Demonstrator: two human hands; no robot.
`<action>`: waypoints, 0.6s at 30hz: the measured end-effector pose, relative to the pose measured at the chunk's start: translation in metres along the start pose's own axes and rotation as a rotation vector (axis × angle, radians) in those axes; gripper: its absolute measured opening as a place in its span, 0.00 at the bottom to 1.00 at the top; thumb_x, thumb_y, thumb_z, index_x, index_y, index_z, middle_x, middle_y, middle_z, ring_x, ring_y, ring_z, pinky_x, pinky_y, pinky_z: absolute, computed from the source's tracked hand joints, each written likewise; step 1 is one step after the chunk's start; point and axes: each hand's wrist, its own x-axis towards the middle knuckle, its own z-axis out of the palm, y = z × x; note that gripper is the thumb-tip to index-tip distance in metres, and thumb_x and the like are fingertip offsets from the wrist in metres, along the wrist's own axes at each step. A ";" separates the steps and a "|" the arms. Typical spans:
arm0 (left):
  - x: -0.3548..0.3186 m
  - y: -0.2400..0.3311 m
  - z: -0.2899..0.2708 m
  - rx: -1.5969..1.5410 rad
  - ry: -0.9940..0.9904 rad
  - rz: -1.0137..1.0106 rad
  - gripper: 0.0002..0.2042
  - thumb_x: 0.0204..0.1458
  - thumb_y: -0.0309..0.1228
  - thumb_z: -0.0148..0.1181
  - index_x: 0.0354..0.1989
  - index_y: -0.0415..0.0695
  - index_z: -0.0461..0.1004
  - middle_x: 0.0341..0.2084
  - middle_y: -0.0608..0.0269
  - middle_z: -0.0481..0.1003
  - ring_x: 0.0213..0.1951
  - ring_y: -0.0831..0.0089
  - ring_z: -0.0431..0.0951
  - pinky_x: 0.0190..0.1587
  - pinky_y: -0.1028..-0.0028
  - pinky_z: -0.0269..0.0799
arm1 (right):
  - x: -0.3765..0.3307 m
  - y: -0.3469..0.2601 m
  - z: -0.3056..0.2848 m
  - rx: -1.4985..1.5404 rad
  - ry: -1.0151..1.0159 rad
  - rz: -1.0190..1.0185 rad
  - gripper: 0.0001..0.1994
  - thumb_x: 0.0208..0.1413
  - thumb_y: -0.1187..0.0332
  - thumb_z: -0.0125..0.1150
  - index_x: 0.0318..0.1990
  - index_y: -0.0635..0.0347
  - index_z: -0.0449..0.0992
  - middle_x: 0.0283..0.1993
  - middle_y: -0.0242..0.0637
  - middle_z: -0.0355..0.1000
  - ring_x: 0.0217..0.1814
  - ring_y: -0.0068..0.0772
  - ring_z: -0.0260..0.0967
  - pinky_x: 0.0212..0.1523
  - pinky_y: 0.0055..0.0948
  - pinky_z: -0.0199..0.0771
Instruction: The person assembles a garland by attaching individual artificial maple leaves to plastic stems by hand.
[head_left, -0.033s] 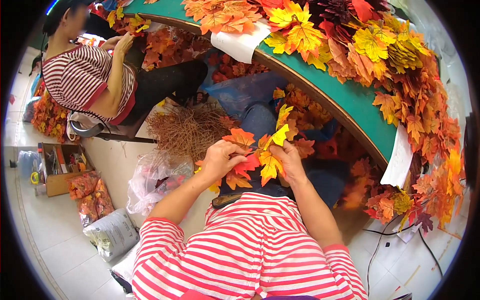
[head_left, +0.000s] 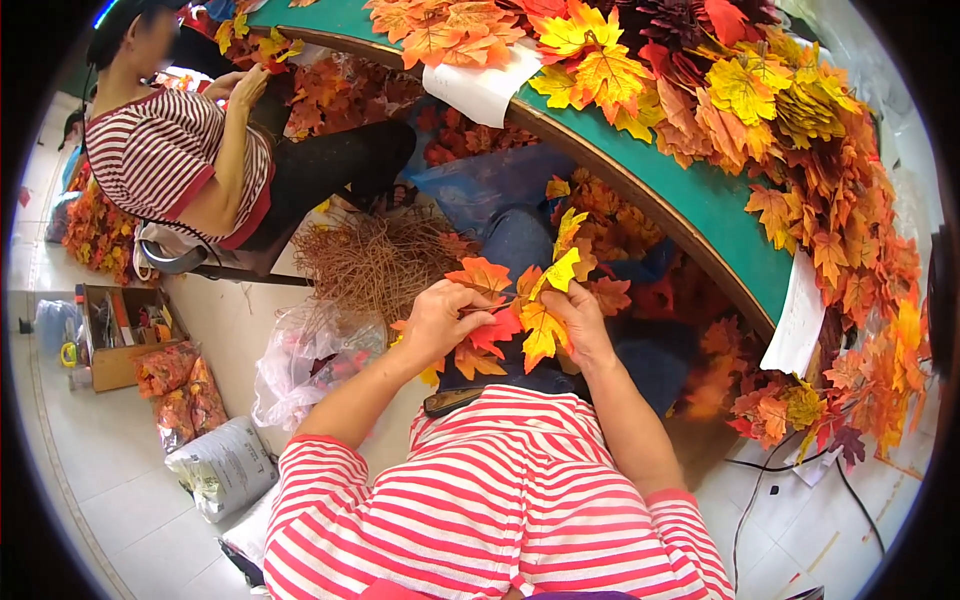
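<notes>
The left hand pinches an artificial maple-leaf spray beside its red leaf, while the right hand pinches its yellow leaf — the spray spanning between the fingers, virtually unmoved, so handling appears unadvanced.

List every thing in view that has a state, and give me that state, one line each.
Left hand: closed, pinching the held leaves
Right hand: closed, pinching a yellow leaf among them
Held leaves: spread out between both hands
Brown stems: heaped loosely
Clear plastic bag: crumpled
Box: open-topped, holding assorted items
Leaf packs: filled
Green table: partly covered with leaves
Co-worker: seated, hands raised
</notes>
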 end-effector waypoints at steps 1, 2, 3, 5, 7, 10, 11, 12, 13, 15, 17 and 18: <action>0.000 0.002 -0.001 0.006 0.005 0.017 0.09 0.39 0.34 0.67 0.27 0.44 0.78 0.23 0.60 0.76 0.30 0.63 0.74 0.35 0.69 0.69 | -0.001 -0.005 0.001 0.012 -0.020 0.002 0.11 0.52 0.77 0.57 0.44 0.64 0.71 0.39 0.33 0.73 0.40 0.22 0.71 0.44 0.20 0.71; 0.001 0.006 -0.002 0.012 0.010 0.033 0.10 0.39 0.34 0.67 0.27 0.44 0.78 0.23 0.60 0.75 0.29 0.63 0.74 0.35 0.69 0.69 | -0.002 -0.009 0.001 0.024 -0.040 0.004 0.11 0.52 0.78 0.57 0.44 0.64 0.71 0.39 0.33 0.73 0.40 0.22 0.71 0.44 0.21 0.71; 0.001 0.010 -0.004 0.011 0.015 0.034 0.10 0.39 0.34 0.67 0.27 0.44 0.78 0.23 0.60 0.75 0.29 0.63 0.74 0.35 0.69 0.69 | -0.003 -0.014 0.003 0.024 -0.042 -0.003 0.11 0.52 0.78 0.57 0.44 0.63 0.72 0.39 0.33 0.73 0.40 0.22 0.71 0.44 0.21 0.72; 0.002 0.022 -0.010 0.031 -0.009 0.106 0.11 0.41 0.35 0.66 0.30 0.44 0.77 0.24 0.59 0.75 0.30 0.62 0.74 0.35 0.69 0.69 | -0.005 -0.020 0.004 0.031 -0.045 -0.022 0.12 0.52 0.78 0.58 0.45 0.63 0.72 0.39 0.33 0.73 0.40 0.22 0.72 0.44 0.22 0.72; 0.002 0.030 -0.012 -0.074 -0.041 0.058 0.11 0.42 0.36 0.65 0.32 0.43 0.77 0.25 0.59 0.76 0.31 0.62 0.75 0.35 0.69 0.70 | -0.008 -0.029 0.005 0.038 -0.047 -0.034 0.12 0.51 0.78 0.57 0.45 0.63 0.72 0.38 0.32 0.73 0.40 0.22 0.72 0.44 0.23 0.73; 0.002 0.033 -0.014 -0.207 -0.132 -0.018 0.12 0.46 0.36 0.62 0.35 0.43 0.76 0.28 0.57 0.76 0.33 0.63 0.76 0.36 0.69 0.70 | -0.011 -0.044 0.010 0.061 -0.073 -0.024 0.13 0.51 0.79 0.57 0.45 0.63 0.71 0.39 0.32 0.72 0.40 0.23 0.72 0.44 0.23 0.74; 0.001 0.033 -0.013 -0.283 -0.130 -0.033 0.11 0.46 0.35 0.62 0.36 0.43 0.76 0.27 0.58 0.76 0.33 0.63 0.76 0.37 0.69 0.70 | -0.013 -0.049 0.013 0.033 -0.086 -0.054 0.14 0.51 0.79 0.56 0.47 0.63 0.70 0.41 0.33 0.72 0.41 0.24 0.72 0.45 0.24 0.74; 0.001 0.034 -0.013 -0.359 -0.128 -0.048 0.11 0.46 0.34 0.62 0.36 0.43 0.76 0.27 0.58 0.76 0.33 0.63 0.76 0.37 0.68 0.70 | -0.015 -0.054 0.016 0.028 -0.087 -0.055 0.14 0.51 0.79 0.56 0.47 0.63 0.70 0.41 0.33 0.72 0.41 0.24 0.72 0.45 0.24 0.74; 0.002 0.034 -0.014 -0.362 -0.125 -0.045 0.11 0.46 0.34 0.62 0.36 0.43 0.76 0.27 0.58 0.76 0.33 0.63 0.76 0.37 0.68 0.70 | -0.017 -0.060 0.021 -0.020 -0.089 -0.057 0.15 0.51 0.79 0.56 0.48 0.63 0.70 0.41 0.33 0.71 0.41 0.23 0.71 0.45 0.24 0.73; 0.004 0.034 -0.017 -0.145 -0.048 0.093 0.09 0.45 0.31 0.62 0.34 0.44 0.77 0.25 0.61 0.75 0.32 0.65 0.75 0.36 0.69 0.69 | -0.018 -0.064 0.022 -0.073 -0.093 -0.062 0.15 0.51 0.79 0.55 0.49 0.63 0.69 0.42 0.33 0.71 0.41 0.23 0.71 0.45 0.23 0.73; 0.006 0.034 -0.021 -0.013 0.016 0.193 0.08 0.44 0.30 0.62 0.33 0.44 0.77 0.25 0.62 0.75 0.31 0.66 0.75 0.35 0.70 0.67 | -0.017 -0.065 0.019 -0.119 -0.073 -0.033 0.16 0.51 0.79 0.55 0.50 0.64 0.69 0.42 0.33 0.71 0.42 0.23 0.70 0.45 0.23 0.72; 0.007 0.035 -0.022 0.121 0.077 0.289 0.07 0.43 0.29 0.62 0.32 0.45 0.77 0.24 0.64 0.75 0.29 0.67 0.74 0.35 0.71 0.66 | -0.017 -0.067 0.018 -0.122 -0.075 -0.036 0.16 0.51 0.79 0.55 0.50 0.64 0.69 0.42 0.33 0.71 0.42 0.23 0.70 0.45 0.23 0.72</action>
